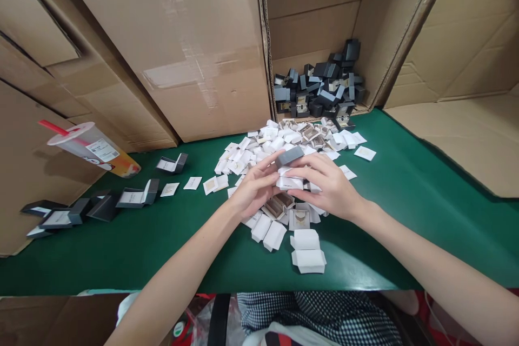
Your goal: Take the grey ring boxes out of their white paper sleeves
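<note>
Both my hands meet over the middle of the green table [405,211]. My left hand [253,189] and my right hand [328,184] together grip a small dark grey hinged box [289,155] with its lid raised and a white insert [290,182] at its base. Under and behind the hands spreads a heap of small white paper sleeves and cards [284,140]. Two folded white sleeves [307,251] lie nearest me, and a tan tray [279,205] sits just below the hands.
An open carton [320,86] at the back holds several dark boxes. More open dark boxes [138,194] and white cards lie to the left, by a tipped plastic drink cup [95,148] with a red straw. Cardboard walls surround the table.
</note>
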The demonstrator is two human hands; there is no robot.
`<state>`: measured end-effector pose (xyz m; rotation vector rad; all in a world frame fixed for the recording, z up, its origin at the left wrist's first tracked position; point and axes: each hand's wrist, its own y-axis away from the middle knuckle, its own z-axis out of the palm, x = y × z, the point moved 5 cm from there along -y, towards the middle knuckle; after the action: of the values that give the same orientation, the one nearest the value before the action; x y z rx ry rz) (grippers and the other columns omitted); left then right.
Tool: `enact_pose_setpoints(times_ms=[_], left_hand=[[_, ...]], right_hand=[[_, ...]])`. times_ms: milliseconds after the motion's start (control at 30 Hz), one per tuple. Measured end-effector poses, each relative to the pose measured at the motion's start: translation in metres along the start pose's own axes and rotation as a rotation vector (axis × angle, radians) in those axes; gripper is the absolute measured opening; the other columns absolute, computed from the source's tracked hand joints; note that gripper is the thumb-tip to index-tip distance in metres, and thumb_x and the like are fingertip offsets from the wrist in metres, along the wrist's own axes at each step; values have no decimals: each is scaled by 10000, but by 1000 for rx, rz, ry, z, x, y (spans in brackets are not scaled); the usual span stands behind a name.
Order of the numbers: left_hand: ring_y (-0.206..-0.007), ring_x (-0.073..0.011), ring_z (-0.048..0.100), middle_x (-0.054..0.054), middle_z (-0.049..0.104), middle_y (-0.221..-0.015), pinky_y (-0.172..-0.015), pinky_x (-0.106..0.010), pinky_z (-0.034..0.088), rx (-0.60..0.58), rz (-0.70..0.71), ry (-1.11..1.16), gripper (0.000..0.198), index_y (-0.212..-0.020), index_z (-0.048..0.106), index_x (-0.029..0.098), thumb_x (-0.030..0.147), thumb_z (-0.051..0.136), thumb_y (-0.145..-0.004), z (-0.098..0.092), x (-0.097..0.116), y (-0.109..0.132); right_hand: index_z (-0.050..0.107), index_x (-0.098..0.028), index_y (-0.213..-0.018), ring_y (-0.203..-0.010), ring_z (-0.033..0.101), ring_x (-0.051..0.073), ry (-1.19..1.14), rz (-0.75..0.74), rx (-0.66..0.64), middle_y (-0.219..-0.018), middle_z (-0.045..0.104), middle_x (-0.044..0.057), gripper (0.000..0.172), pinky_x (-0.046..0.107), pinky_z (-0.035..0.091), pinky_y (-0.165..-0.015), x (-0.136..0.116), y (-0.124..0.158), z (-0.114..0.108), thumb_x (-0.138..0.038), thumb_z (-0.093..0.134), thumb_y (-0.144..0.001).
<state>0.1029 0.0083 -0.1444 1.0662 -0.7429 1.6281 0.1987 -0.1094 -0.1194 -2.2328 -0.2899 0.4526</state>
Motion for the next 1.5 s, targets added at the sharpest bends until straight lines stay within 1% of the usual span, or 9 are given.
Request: enact_pose_setpoints(times_ms=[200,367,500,600,700,800,967,1200,1500], left_hand=[[-1065,-217,605,-72,618,-1199,-909,-366,494,14,-17,53,472,-1269,547,272,231,663,-813,6,-2,2],[-1088,-227,593,-67,643,-1172,-935,-364,475,99,-12,72,432,-1210,587,242,227,684,-789,2,-5,1],[-995,-213,627,-56,660,-1123,-857,-338,509,170,-83,79,368,-1156,616,228,265,667,-793,-3,-8,3],[-962,-233,642,-72,678,-1083,-827,-366,524,119,-122,118,405,-1170,605,199,187,621,-766,-4,-8,3],[-993,-265,641,-78,685,-1085,-906,-460,497,-13,-130,228,579,-1192,578,175,66,539,-625,0,-4,3],[-1017,-269,639,-70,690,-1092,-962,-527,455,-51,-137,269,644,-1192,564,175,35,478,-570,1,-2,2],[-975,-254,658,-68,711,-1016,-977,-561,441,-9,-168,253,597,-1171,564,161,9,450,-604,1,-4,0],[-1073,-218,620,-54,662,-1122,-1013,-504,444,0,-153,198,248,-1033,588,187,101,484,-824,2,-4,0],[-1005,-178,646,-31,657,-1091,-971,-437,508,19,-117,193,238,-1084,584,202,134,504,-871,0,-5,-1]], right_hand=[[616,-218,-1071,-970,593,232,-72,38,99,-1043,622,103,241,406,516,-803,-3,-2,-7,-275,638,-838],[635,-231,-1065,-995,603,238,-109,83,76,-1059,629,94,229,419,521,-835,-1,-2,-7,-304,624,-848],[639,-223,-1055,-998,602,229,-142,96,33,-1064,627,99,210,410,520,-843,-2,-1,1,-290,618,-857],[643,-217,-1047,-991,602,225,-152,88,16,-1047,635,99,205,398,522,-826,-4,0,3,-291,622,-856],[649,-211,-1034,-985,602,224,-124,80,8,-1048,643,103,199,399,506,-826,-2,0,2,-295,628,-854],[663,-222,-993,-988,604,237,-48,85,8,-1069,653,96,164,421,475,-832,1,0,0,-305,626,-857],[659,-221,-1008,-991,608,235,-71,96,-21,-1083,660,92,178,410,476,-834,3,0,1,-312,617,-862],[648,-228,-1059,-1011,610,233,-137,143,-3,-1065,675,75,221,407,485,-863,7,0,-2,-334,601,-870],[622,-202,-1111,-982,593,245,-41,133,-24,-1065,685,87,306,437,478,-849,10,0,-2,-372,617,-856]])
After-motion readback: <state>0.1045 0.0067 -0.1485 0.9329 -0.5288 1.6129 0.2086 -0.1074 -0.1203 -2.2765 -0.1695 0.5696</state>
